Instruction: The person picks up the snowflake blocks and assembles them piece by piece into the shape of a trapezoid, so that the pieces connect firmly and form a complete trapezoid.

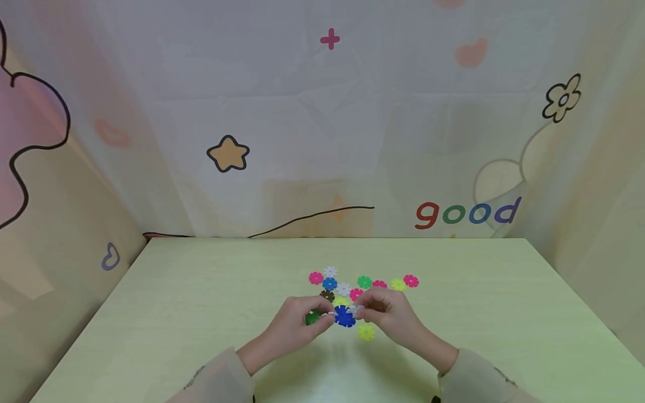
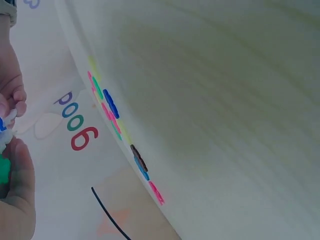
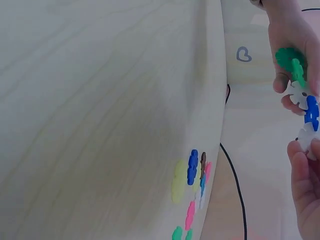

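Both hands hold a short chain of slotted plastic snowflake discs, raised above the table. My left hand (image 1: 297, 322) pinches it near a white disc (image 3: 298, 95), with green discs (image 3: 289, 59) tucked beneath the palm. A blue disc (image 3: 311, 112) sits slotted between that white disc and another white disc (image 3: 306, 136) at the other end. Thumb and fingers of my right hand (image 1: 390, 313) pinch this end disc. Fingers partly cover both white discs. The two hands face each other, fingertips close together.
Loose snowflake discs lie on the table (image 1: 201, 313) beyond the hands, among them a pink disc (image 1: 410, 281), a light blue disc (image 1: 330, 284) and a brown disc (image 1: 327, 295). Closer in lies a yellow disc (image 1: 366, 332). A printed curtain (image 1: 282, 112) encloses the back and sides.
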The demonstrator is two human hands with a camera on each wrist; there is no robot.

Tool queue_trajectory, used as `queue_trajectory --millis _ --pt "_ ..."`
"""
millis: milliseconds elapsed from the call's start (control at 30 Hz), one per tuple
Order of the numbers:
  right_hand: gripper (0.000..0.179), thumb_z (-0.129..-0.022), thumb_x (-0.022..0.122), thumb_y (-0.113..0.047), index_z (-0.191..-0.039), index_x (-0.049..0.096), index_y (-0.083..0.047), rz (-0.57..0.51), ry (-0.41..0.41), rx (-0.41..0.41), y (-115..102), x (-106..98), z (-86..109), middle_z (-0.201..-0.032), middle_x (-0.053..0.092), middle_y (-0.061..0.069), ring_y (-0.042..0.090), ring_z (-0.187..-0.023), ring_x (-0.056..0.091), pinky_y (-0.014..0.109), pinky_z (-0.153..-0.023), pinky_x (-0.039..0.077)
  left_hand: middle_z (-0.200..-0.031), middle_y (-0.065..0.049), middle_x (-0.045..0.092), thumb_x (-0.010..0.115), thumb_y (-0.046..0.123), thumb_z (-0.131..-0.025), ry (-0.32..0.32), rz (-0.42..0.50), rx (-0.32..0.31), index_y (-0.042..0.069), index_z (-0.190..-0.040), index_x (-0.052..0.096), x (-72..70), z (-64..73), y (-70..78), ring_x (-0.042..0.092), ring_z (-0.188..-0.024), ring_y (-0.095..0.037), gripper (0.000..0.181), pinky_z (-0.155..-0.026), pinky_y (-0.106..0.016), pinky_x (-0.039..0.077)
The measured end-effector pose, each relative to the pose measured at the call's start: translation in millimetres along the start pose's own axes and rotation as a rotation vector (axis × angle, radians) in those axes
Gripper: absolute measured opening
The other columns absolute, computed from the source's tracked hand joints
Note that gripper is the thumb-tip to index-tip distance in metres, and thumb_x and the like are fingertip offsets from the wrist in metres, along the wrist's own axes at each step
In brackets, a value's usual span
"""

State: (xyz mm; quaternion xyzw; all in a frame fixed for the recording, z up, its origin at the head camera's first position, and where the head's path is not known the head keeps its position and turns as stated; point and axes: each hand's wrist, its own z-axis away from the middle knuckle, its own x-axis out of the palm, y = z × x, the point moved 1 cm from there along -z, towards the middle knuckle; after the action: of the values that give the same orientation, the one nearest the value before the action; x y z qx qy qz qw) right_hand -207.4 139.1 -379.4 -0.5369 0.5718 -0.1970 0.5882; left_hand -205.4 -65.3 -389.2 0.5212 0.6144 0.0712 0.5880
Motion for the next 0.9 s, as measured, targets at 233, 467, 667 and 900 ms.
queue_trajectory --millis 233,467,667,900 --pt "0.012 -0.079 0.062 -0.003 -0.091 0.064 0.0 0.039 -0.047 0.007 1.7 -3.7 -7.3 -0.086 0.064 0.013 0.007 -0.074 0.062 0.019 -0.068 0.052 -0.105 -0.001 0.064 0.045 0.027 -0.092 -0.122 0.136 -0.083 0.012 -0.116 0.056 -2.7 -3.7 -3.5 0.06 -0.09 -0.012 0.03 -0.075 -0.019 0.048" --pt "0.016 -0.081 0.06 -0.003 -0.095 0.063 0.003 -0.001 -0.126 0.012 3.6 -4.0 -12.1 -0.089 0.063 0.017 0.009 -0.076 0.061 0.02 -0.07 0.052 -0.105 -0.003 0.063 0.04 0.025 -0.094 -0.162 0.169 -0.144 0.011 -0.114 0.059 -2.2 -7.2 -4.4 0.056 -0.088 -0.013 0.03 -0.078 -0.021 0.046" --pt "0.016 -0.081 0.06 -0.002 -0.096 0.063 0.002 -0.005 -0.144 0.008 5.9 -2.8 -14.4 -0.092 0.063 0.018 0.008 -0.076 0.061 0.02 -0.07 0.051 -0.105 -0.004 0.063 0.046 0.027 -0.092 -0.213 0.201 -0.173 0.008 -0.115 0.058 2.0 -9.3 -5.7 0.058 -0.088 -0.013 0.032 -0.074 -0.018 0.047" --pt "0.016 -0.081 0.06 -0.002 -0.096 0.064 0.002 0.003 -0.152 0.011 7.4 -1.5 -16.7 -0.092 0.064 0.015 0.008 -0.077 0.061 0.021 -0.071 0.052 -0.1 -0.004 0.064 0.059 0.026 -0.085 -0.255 0.228 -0.21 0.009 -0.113 0.058 3.0 -10.1 -3.5 0.059 -0.079 -0.008 0.032 -0.066 -0.017 0.049"
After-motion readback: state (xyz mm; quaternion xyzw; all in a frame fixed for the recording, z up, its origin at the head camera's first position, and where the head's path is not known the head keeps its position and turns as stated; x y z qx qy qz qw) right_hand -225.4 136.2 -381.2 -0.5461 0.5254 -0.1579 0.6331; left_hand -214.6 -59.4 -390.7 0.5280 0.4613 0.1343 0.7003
